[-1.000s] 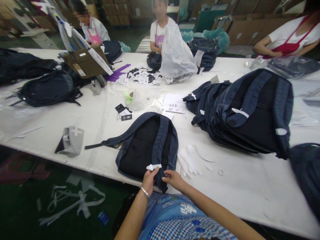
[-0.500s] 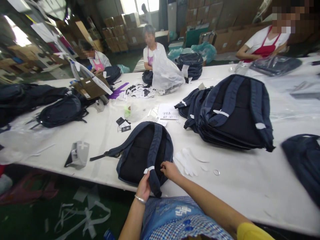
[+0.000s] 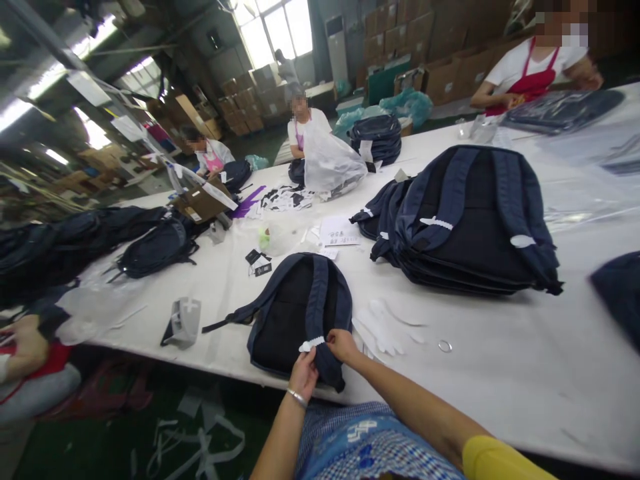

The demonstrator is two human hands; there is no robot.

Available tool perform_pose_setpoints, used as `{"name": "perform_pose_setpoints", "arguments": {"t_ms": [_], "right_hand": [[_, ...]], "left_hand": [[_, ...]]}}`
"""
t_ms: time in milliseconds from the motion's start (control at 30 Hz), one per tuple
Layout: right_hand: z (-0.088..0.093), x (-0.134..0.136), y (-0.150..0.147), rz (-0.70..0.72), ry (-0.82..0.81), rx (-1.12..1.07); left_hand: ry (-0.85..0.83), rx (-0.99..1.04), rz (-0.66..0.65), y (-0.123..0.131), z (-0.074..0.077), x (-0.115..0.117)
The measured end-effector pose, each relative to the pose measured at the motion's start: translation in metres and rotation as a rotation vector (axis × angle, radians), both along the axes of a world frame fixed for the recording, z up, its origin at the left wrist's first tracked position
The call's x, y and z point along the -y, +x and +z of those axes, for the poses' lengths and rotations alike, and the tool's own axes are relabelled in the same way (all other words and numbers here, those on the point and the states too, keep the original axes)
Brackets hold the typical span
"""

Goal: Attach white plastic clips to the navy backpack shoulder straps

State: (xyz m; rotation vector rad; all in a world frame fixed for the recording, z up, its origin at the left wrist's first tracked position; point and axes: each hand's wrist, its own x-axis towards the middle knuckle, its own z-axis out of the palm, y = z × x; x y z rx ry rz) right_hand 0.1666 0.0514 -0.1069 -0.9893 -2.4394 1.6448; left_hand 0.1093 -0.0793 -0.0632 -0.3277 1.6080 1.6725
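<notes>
A navy backpack point(image 3: 285, 320) lies on the table in front of me, its black back panel and shoulder straps facing up. One shoulder strap point(image 3: 317, 293) runs down toward me, wrapped near its lower end by a white band point(image 3: 313, 344). My left hand point(image 3: 304, 375) grips this strap from below, just under the band, with the thumb near the band's left end. Fingers curled, my right hand point(image 3: 343, 345) pinches the strap's right edge beside the band. Its fingertips are partly hidden. The other strap point(image 3: 245, 312) extends loose to the left.
A stack of navy backpacks point(image 3: 465, 220) stands to the right. White gloves point(image 3: 381, 327) and a metal ring point(image 3: 445, 346) lie nearby. Black tags point(image 3: 260, 263), a handwritten paper point(image 3: 339, 231) and a grey folded piece point(image 3: 184, 323) are also on the table. Several co-workers sit around it.
My right hand has moved from the bag's side panel to the strap beside the white band. My left hand stays on the strap. The view has shifted, showing a co-worker at lower left.
</notes>
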Motion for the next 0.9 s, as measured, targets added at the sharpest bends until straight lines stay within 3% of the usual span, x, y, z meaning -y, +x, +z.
{"name": "perform_pose_setpoints", "arguments": {"t_ms": [133,233,333,467,600,700,800,900], "right_hand": [[-0.007,-0.008,0.009,0.053,-0.058,-0.06],[-0.005,-0.004,0.033,0.037,-0.043,-0.084],[0.002,0.009,0.064,0.04,0.008,-0.078],[0.016,0.02,0.086,0.118,0.105,-0.049],[0.021,0.024,0.08,0.317,0.123,-0.096],[0.014,0.031,0.078,0.389,0.01,-0.129],[0.012,0.036,0.08,0.178,-0.031,-0.103],[0.015,0.034,0.074,-0.105,0.016,-0.071]], "left_hand": [[-0.151,-0.098,-0.071,0.005,-0.025,-0.009],[-0.266,-0.232,-0.147,-0.006,-0.036,-0.008],[-0.336,-0.382,-0.207,-0.02,-0.033,0.003],[-0.379,-0.635,-0.293,-0.027,-0.013,0.018],[-0.398,-1.226,-0.7,-0.03,-0.007,0.005],[-0.486,-1.368,-1.023,-0.039,-0.027,-0.015],[-0.541,-1.372,-1.16,-0.052,-0.053,-0.023],[-0.439,-1.379,-1.153,-0.061,-0.063,-0.016]]}}
